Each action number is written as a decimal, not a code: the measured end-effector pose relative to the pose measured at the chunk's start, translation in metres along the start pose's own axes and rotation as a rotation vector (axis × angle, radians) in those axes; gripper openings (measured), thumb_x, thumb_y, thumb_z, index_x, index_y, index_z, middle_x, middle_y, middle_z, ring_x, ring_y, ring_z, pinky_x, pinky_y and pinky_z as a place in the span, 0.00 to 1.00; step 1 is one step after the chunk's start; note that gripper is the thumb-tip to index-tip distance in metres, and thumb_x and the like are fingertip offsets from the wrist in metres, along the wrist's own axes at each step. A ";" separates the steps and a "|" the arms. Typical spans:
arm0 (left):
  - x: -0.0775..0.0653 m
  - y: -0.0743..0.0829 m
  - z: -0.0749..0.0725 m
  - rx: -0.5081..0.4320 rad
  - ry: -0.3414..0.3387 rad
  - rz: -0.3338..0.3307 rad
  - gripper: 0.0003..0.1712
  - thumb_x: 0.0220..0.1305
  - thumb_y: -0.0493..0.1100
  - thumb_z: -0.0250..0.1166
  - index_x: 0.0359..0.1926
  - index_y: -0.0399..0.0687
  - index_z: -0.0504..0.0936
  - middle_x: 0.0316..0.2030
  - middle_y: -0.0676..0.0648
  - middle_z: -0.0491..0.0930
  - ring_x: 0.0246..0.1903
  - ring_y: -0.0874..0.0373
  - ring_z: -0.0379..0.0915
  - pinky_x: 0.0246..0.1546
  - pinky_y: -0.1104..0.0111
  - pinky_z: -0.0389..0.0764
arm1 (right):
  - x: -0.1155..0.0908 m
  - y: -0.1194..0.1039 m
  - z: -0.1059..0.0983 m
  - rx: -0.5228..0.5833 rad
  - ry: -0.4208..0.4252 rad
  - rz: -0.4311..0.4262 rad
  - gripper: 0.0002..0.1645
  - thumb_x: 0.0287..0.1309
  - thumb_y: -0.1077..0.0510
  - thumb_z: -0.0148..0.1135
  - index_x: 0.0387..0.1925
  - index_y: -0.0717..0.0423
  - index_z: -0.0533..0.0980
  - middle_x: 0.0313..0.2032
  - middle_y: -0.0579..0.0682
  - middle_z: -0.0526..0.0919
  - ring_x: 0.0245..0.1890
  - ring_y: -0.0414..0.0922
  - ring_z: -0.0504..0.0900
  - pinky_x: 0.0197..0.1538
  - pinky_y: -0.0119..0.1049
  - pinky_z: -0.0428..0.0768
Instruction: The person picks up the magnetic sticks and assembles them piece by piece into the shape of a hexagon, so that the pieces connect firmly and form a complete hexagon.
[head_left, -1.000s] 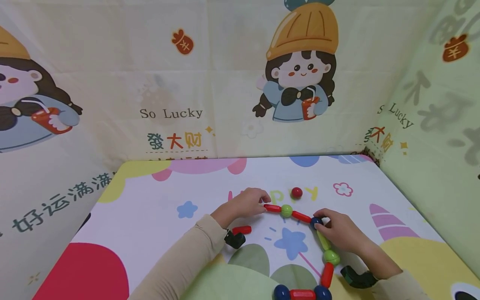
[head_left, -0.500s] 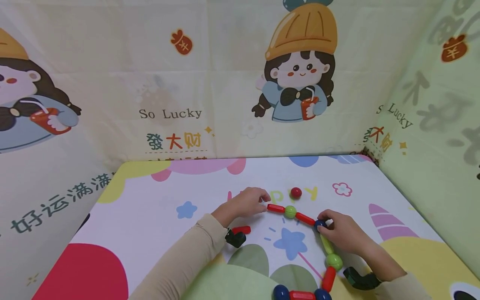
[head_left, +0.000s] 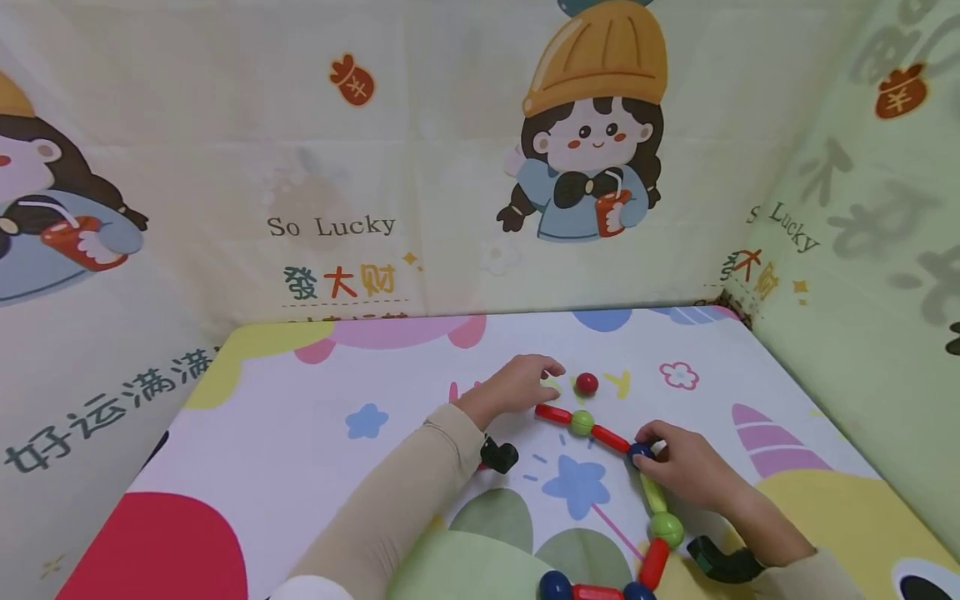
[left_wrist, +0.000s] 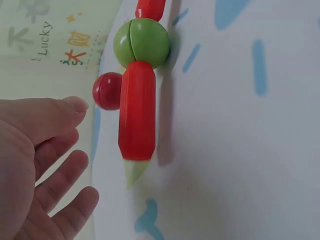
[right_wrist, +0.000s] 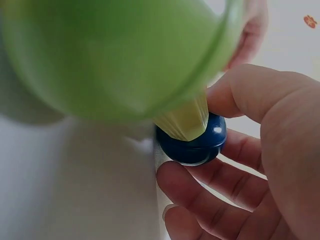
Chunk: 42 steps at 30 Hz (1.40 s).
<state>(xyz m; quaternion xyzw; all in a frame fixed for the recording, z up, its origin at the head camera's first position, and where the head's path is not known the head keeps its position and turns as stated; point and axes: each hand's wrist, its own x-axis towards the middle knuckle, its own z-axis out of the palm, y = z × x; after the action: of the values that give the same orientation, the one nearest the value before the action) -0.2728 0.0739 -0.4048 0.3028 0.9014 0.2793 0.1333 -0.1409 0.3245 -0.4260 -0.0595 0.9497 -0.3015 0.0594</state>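
A chain of rods and balls curves across the table. Its far end is a red rod (head_left: 552,413) joined to a green ball (head_left: 582,423), then another red rod (head_left: 611,438) and a dark blue ball (head_left: 641,452). My right hand (head_left: 686,467) pinches that blue ball between thumb and fingers; a yellow-green rod (right_wrist: 186,120) runs from it in the right wrist view. My left hand (head_left: 521,385) hovers beyond the free rod end, fingers apart and holding nothing. Just right of its fingertips lies a loose red ball (head_left: 587,384), also seen in the left wrist view (left_wrist: 107,91).
Nearer me the chain continues through a second green ball (head_left: 666,529), a red rod (head_left: 655,563) and blue balls (head_left: 556,585) at the bottom edge. Another loose red rod is mostly hidden behind the left wrist's black camera (head_left: 499,455). Printed cloth walls enclose the table.
My left hand has moved away from the free red rod, forward and right towards the loose red ball. The chain shifted slightly right earlier; my right hand stays on the blue ball.
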 end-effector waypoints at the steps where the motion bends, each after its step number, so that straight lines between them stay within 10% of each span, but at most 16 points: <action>1: 0.004 0.002 0.002 0.001 -0.001 -0.007 0.24 0.68 0.43 0.66 0.64 0.48 0.78 0.57 0.51 0.79 0.55 0.58 0.73 0.52 0.72 0.75 | 0.000 0.000 0.001 0.006 0.000 0.000 0.16 0.59 0.57 0.69 0.45 0.60 0.77 0.38 0.48 0.81 0.33 0.43 0.77 0.35 0.34 0.80; 13: 0.030 0.021 0.025 0.137 -0.047 0.001 0.28 0.71 0.46 0.64 0.69 0.62 0.73 0.59 0.54 0.76 0.56 0.59 0.68 0.51 0.73 0.75 | 0.000 0.002 0.004 0.030 0.016 0.011 0.15 0.58 0.58 0.70 0.44 0.58 0.77 0.37 0.48 0.81 0.32 0.43 0.78 0.35 0.32 0.80; 17: 0.027 0.019 0.020 0.161 0.039 -0.033 0.24 0.70 0.48 0.65 0.65 0.58 0.78 0.55 0.54 0.77 0.53 0.59 0.68 0.48 0.73 0.76 | 0.001 0.001 0.004 0.032 0.013 0.004 0.15 0.58 0.58 0.69 0.45 0.59 0.77 0.37 0.48 0.81 0.32 0.43 0.78 0.35 0.33 0.80; 21: 0.023 0.011 0.013 0.112 0.111 -0.055 0.23 0.69 0.46 0.66 0.63 0.55 0.79 0.59 0.53 0.76 0.57 0.57 0.67 0.54 0.68 0.75 | 0.001 0.001 0.004 0.032 0.011 0.008 0.16 0.58 0.58 0.70 0.45 0.60 0.77 0.38 0.49 0.81 0.32 0.43 0.78 0.36 0.34 0.81; 29: 0.014 -0.009 0.009 0.092 -0.011 -0.042 0.24 0.70 0.39 0.62 0.66 0.55 0.77 0.57 0.52 0.77 0.50 0.57 0.70 0.53 0.69 0.75 | -0.001 0.002 0.005 0.044 0.012 0.012 0.16 0.58 0.58 0.69 0.45 0.60 0.77 0.39 0.49 0.81 0.33 0.43 0.79 0.35 0.33 0.81; 42: -0.012 -0.044 -0.003 0.109 0.023 -0.057 0.21 0.69 0.34 0.60 0.60 0.50 0.82 0.47 0.50 0.81 0.43 0.57 0.72 0.50 0.68 0.74 | -0.001 0.001 0.005 0.026 0.002 0.014 0.16 0.59 0.57 0.69 0.45 0.59 0.77 0.40 0.49 0.81 0.33 0.43 0.78 0.36 0.34 0.80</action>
<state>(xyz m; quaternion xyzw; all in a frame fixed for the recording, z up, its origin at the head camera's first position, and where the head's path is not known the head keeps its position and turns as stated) -0.2853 0.0356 -0.4276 0.2807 0.9250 0.2293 0.1143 -0.1398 0.3230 -0.4306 -0.0518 0.9462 -0.3134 0.0613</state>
